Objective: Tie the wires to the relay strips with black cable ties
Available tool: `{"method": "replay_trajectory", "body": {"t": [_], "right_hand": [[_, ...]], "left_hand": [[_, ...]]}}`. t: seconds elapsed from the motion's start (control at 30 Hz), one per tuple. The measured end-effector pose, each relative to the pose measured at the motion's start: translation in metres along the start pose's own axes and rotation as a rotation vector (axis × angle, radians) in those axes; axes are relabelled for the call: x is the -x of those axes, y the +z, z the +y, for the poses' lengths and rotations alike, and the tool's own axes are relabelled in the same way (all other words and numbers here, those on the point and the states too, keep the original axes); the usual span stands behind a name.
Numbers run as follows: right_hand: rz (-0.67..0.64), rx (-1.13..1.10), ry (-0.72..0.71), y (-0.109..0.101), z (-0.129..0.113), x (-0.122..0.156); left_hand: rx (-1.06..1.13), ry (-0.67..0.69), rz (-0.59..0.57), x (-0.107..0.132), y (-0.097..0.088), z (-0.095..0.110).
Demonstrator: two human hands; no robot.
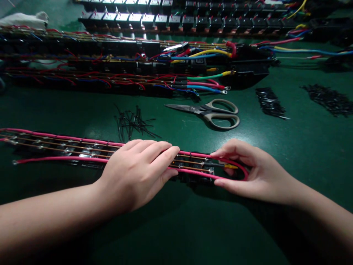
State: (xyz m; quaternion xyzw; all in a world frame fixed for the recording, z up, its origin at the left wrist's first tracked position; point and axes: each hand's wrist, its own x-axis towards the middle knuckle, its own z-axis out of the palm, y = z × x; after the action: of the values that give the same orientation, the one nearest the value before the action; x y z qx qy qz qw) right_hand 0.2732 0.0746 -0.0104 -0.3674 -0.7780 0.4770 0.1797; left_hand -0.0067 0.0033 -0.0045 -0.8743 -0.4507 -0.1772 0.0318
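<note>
A long black strip [88, 150] with bare copper rods and soldered contacts lies across the table in front of me. A red cable [197, 173] runs along its far edge, bends back in a loop at the right end and returns along the near edge. My left hand [138, 171] lies over the middle of the strip, its fingers wrapped across the rods and cable and hiding that stretch. At the right end, my right hand [248, 169] holds the cable's bend between thumb and fingers. Inside the loop shows a black wire with a yellow terminal sleeve [231, 166].
Scissors [204, 110] lie beyond the strip, beside loose black cable ties [135, 121]. To the right are a bundle of black ties [270, 102] and a heap of small black pieces [329, 99]. Several wired strips [110, 79] fill the back, and a white cloth [24, 20] lies far left.
</note>
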Motion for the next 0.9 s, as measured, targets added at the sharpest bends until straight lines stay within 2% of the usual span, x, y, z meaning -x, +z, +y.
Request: {"method": "replay_trajectory", "body": {"t": [0.1,0.63,0.9], "right_hand": [[-0.066,-0.026,-0.044,-0.0002,-0.0001,-0.0002],[-0.013,0.144,-0.189,-0.0022,-0.0038,-0.0076],[0.046,0.082,-0.128,0.0042,-0.0046,-0.0017]], "left_hand": [[-0.007,0.011,0.005,0.0,0.0001,-0.0003],[-0.017,0.013,-0.026,-0.0003,0.0007,-0.0015],[0.006,0.018,-0.023,-0.0003,0.0007,-0.0008]]}}
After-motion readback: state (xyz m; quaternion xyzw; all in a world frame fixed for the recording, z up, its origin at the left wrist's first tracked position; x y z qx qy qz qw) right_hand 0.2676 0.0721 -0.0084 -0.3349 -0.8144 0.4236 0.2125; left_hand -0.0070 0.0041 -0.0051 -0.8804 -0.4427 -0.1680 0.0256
